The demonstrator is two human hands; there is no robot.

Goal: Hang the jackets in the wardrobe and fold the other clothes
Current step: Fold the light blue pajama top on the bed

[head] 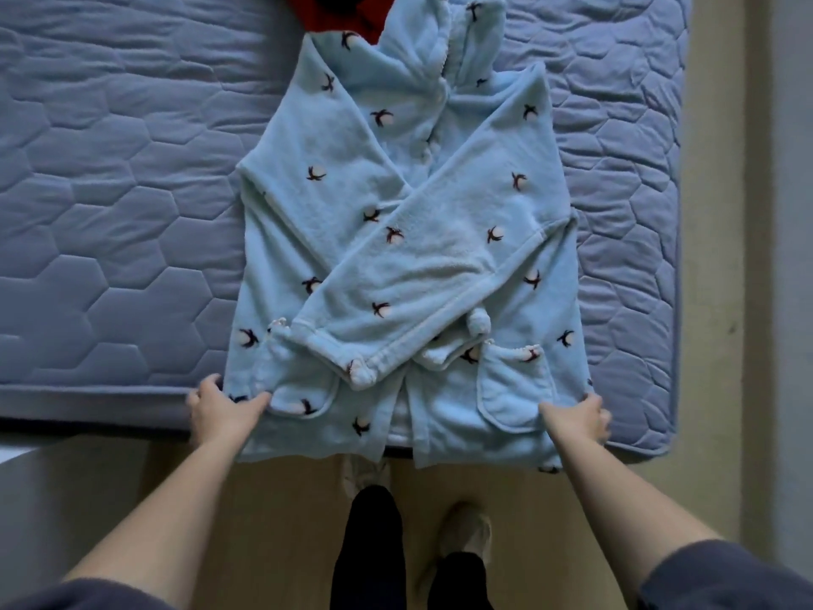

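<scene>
A light blue fleece top (334, 169) with small dark bird prints lies flat on the bed, collar away from me. Both sleeves are folded across its front in an X. Its bottom hem hangs over the mattress edge toward me. My left hand (220, 411) grips the lower left corner of the top, thumb on the fabric and fingers curled round its edge. My right hand (580, 418) grips the lower right corner beside the right pocket in the same way.
The blue quilted mattress (110, 191) fills most of the view. A red and dark garment (308, 11) shows at the far edge behind the collar. Beige floor (721, 301) runs along the right and under my feet (466, 534).
</scene>
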